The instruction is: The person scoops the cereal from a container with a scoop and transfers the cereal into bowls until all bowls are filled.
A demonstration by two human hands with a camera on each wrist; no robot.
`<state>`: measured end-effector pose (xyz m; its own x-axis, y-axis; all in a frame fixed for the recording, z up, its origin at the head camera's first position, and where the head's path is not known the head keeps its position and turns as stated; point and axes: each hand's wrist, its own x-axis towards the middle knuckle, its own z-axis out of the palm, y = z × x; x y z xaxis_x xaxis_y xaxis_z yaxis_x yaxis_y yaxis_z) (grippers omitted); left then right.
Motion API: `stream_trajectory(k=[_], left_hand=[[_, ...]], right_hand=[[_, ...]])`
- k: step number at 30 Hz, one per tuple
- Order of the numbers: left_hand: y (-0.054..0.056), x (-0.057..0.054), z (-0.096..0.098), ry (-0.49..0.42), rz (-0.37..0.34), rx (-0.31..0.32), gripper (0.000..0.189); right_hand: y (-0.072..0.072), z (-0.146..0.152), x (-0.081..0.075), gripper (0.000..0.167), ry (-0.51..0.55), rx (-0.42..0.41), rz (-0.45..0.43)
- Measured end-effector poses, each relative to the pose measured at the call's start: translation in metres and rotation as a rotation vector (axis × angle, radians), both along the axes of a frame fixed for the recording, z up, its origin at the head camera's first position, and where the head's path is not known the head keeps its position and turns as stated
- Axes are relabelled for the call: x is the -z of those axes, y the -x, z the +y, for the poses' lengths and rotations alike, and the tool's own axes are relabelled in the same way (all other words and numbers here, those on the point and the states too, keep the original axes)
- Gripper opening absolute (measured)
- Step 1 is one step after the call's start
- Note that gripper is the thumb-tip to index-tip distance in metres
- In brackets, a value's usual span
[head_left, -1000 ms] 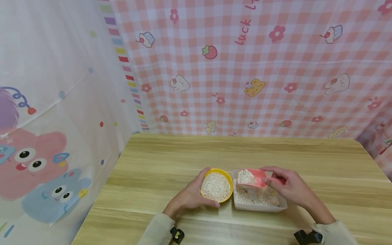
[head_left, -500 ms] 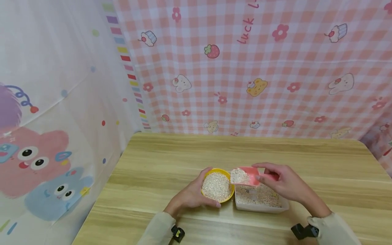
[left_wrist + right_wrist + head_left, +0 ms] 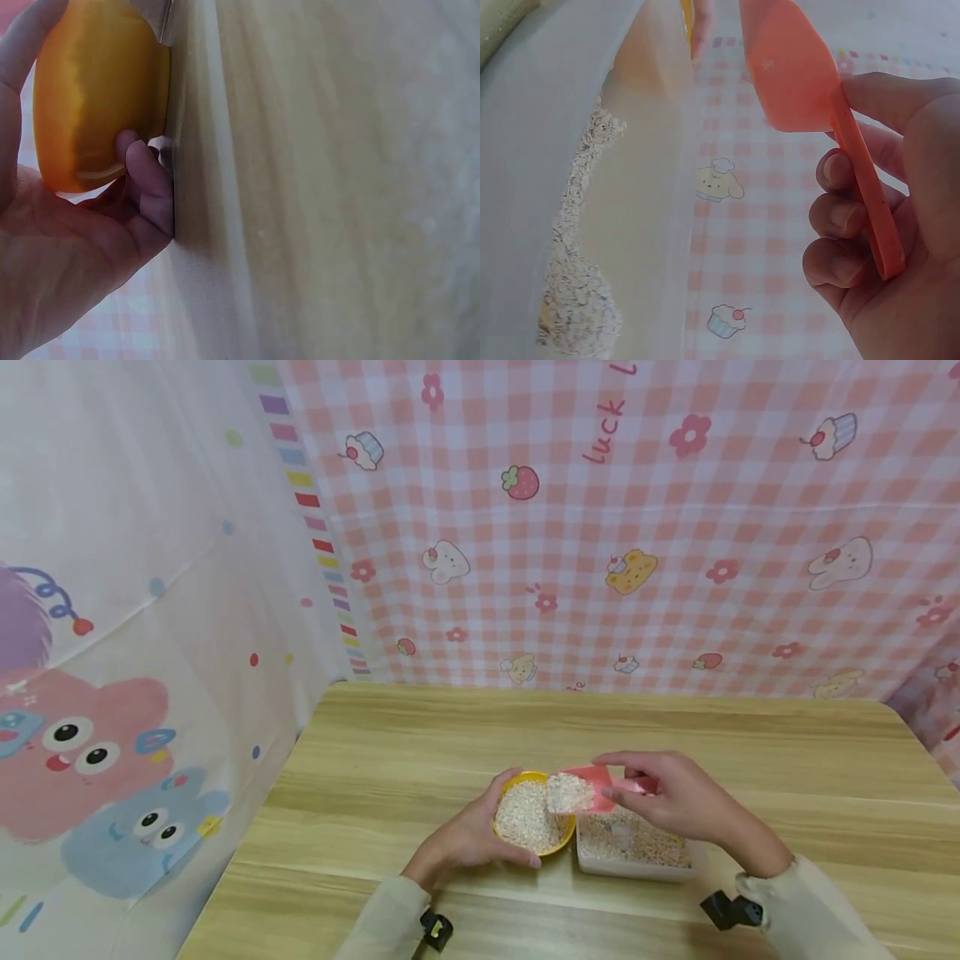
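My left hand (image 3: 468,837) curls round the side of a yellow bowl (image 3: 97,90), thumb at the near side and fingers at the far side. Pale flakes like oats (image 3: 527,820) fill the bowl close to its rim. With my right hand (image 3: 671,793) I grip a pink scoop (image 3: 791,71) by its handle (image 3: 866,187). A heap of flakes (image 3: 568,792) lies in the scoop, whose front end overlaps the bowl's right side in the head view. Beneath the scoop and my right hand is a whitish rectangular tub (image 3: 636,868) holding more flakes.
Bowl and tub stand side by side on a wood-grain table (image 3: 420,735). A pink checked cloth (image 3: 570,543) hangs behind the table's far edge. At the left hangs a white cloth (image 3: 187,610) with cartoon figures.
My right hand has carried the loaded scoop leftward, from above the tub to over the bowl's right edge. The left hand keeps its hold on the bowl.
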<state>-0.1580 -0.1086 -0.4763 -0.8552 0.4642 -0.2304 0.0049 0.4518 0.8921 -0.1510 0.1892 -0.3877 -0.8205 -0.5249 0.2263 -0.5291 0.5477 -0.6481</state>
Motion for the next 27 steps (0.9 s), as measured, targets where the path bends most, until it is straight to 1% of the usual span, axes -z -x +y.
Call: stream_trajectory(k=[10, 15, 20, 23, 27], left_hand=[[0.0, -0.004, 0.0, 0.012, 0.0, 0.011, 0.124], [0.0, -0.004, 0.0, 0.016, -0.006, 0.01, 0.124], [0.0, -0.004, 0.0, 0.016, -0.003, 0.015, 0.123], [0.0, -0.004, 0.0, 0.016, 0.001, 0.017, 0.122], [0.0, -0.004, 0.0, 0.014, 0.0, 0.018, 0.122]], right_hand=[[0.001, -0.007, -0.006, 0.033, -0.137, -0.036, 0.107], [0.001, -0.01, -0.006, 0.034, -0.191, -0.048, 0.208], [0.0, -0.012, -0.006, 0.037, -0.209, -0.063, 0.29], [-0.001, -0.013, -0.008, 0.037, -0.234, -0.066, 0.321], [-0.002, -0.016, -0.011, 0.036, -0.281, -0.066, 0.339]])
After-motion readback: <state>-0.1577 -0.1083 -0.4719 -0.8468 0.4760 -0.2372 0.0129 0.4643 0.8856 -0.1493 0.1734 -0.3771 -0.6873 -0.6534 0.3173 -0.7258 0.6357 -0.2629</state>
